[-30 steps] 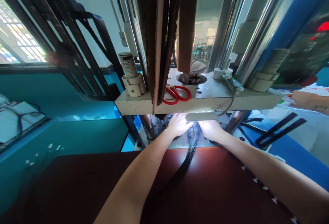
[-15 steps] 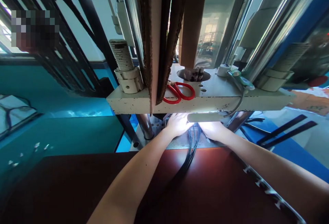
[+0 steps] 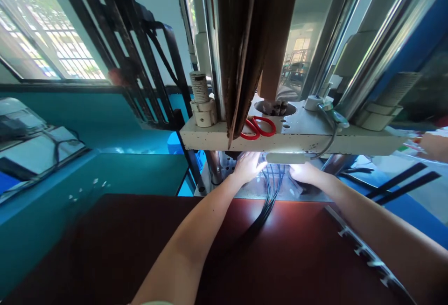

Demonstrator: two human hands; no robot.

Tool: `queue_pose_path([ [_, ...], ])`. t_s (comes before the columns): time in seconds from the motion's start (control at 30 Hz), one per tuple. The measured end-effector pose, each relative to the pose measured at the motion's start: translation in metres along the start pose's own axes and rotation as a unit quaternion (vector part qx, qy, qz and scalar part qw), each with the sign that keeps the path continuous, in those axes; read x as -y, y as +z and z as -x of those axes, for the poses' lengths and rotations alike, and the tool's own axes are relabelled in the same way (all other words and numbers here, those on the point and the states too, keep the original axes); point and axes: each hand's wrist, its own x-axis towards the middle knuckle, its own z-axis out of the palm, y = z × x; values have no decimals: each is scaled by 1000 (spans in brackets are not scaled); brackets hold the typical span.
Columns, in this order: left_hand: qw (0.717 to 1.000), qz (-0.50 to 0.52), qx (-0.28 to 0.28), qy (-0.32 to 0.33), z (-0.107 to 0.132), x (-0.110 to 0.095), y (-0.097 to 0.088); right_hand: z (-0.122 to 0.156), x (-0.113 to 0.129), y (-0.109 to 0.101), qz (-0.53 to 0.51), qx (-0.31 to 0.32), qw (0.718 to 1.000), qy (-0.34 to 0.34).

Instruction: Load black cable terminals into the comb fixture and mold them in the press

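Observation:
Under the pale press plate (image 3: 210, 142), my left hand (image 3: 247, 169) reaches in just left of a bundle of thin dark cables (image 3: 270, 197). Its fingers stretch forward with the thumb apart, the tips partly lost in glare. My right hand (image 3: 304, 173) is on the other side of the cables, apart from them. A white lamp bar (image 3: 286, 158) and its bright light hide its fingertips, so its grip does not show. The cables run from the lit metal bed (image 3: 259, 192) onto the dark red tabletop (image 3: 297, 249).
Red-handled scissors (image 3: 264, 127) lie on the plate beside upright brown cardboard (image 3: 241, 62). A metal strip with small clips (image 3: 367, 251) lies near my right forearm. Two dark bars (image 3: 402, 183) stick out at right. A green table (image 3: 140, 174) stands at left.
My hands have moved apart, the right one shifting to the right, away from the cables. The view has turned left, and more of the window and green table shows.

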Motion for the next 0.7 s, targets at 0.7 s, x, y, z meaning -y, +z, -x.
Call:
queue_pose_path([
  [0.7,994,-33,36,95,13,11,-10,-37,38,19,-40,-35,998,19],
])
